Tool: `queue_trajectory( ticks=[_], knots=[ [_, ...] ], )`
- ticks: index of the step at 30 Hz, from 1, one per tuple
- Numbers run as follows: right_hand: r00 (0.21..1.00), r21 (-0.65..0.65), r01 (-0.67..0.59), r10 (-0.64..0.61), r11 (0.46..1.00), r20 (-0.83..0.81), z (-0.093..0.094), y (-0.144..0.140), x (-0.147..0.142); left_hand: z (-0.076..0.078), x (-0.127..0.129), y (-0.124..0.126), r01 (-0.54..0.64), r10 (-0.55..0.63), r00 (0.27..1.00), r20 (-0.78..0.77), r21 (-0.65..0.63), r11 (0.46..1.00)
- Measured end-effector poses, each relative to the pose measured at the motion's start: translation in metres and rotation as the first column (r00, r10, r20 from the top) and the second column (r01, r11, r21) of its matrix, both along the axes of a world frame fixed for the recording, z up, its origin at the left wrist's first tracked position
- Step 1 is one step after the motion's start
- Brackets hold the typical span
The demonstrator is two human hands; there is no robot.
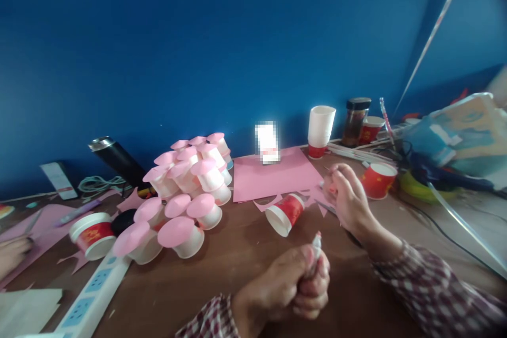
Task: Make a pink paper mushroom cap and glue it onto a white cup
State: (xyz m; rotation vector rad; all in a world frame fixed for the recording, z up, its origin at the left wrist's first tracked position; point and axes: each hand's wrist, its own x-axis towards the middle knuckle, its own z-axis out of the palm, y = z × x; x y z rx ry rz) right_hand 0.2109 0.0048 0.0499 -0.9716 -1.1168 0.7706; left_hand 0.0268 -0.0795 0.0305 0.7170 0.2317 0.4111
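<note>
My left hand (291,285) is closed in a fist near the table's front edge around a small white tube whose tip (317,240) sticks up between thumb and fingers. My right hand (346,195) reaches forward over pink paper scraps (317,196), fingers curled; what it holds I cannot tell. A red-and-white paper cup (285,213) lies on its side just left of that hand. A pink paper sheet (273,175) lies flat behind it.
A pile of several white cups with pink paper lids (186,190) stands at the left. A white power strip (93,290), a black flask (116,158), stacked white cups (320,129), a jar (355,121), a red cup (378,179) and another person's hand (11,253) surround the brown table (237,253).
</note>
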Motion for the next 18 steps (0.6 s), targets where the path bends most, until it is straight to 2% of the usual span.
queue_trajectory(
  ticks=[2, 4, 5, 7, 9, 11, 12, 14, 18],
  knots=[
    [0.996, -0.039, 0.018, -0.015, 0.999, 0.083, -0.002, 0.007, 0.011, -0.004, -0.001, 0.009, -0.072, 0.073, 0.997, 0.006, -0.029, 0.997],
    [0.934, -0.069, 0.148, -0.116, 0.987, 0.339, -0.003, 0.012, 0.025, -0.008, -0.005, 0.017, -0.167, 0.167, 0.986, -0.004, -0.07, 0.984],
    [0.85, -0.064, 0.218, -0.157, 0.974, 0.503, -0.004, 0.015, 0.032, -0.009, -0.007, 0.02, -0.208, 0.208, 0.978, -0.009, -0.088, 0.974],
    [0.62, -0.011, 0.304, -0.189, 0.953, 0.761, -0.007, 0.021, 0.045, -0.008, -0.011, 0.022, -0.262, 0.262, 0.965, -0.014, -0.108, 0.959],
    [0.408, 0.019, 0.347, -0.169, 0.938, 0.897, -0.012, 0.027, 0.054, -0.006, -0.012, 0.022, -0.296, 0.296, 0.955, -0.018, -0.099, 0.95],
    [0.273, 0.005, 0.402, -0.126, 0.916, 0.954, -0.019, 0.032, 0.059, -0.004, -0.012, 0.02, -0.323, 0.322, 0.946, -0.018, -0.055, 0.945],
    [0.233, -0.009, 0.427, -0.1, 0.904, 0.967, -0.022, 0.034, 0.061, -0.003, -0.012, 0.02, -0.335, 0.335, 0.942, -0.02, -0.023, 0.942],
    [0.203, -0.03, 0.447, -0.069, 0.894, 0.977, -0.03, 0.037, 0.064, -0.001, -0.012, 0.019, -0.37, 0.371, 0.928, -0.027, 0.045, 0.928],
    [0.208, -0.06, 0.41, -0.03, 0.91, 0.978, -0.044, 0.042, 0.071, 0.002, -0.017, 0.02, -0.462, 0.482, 0.874, -0.056, 0.205, 0.863]
  ],
)
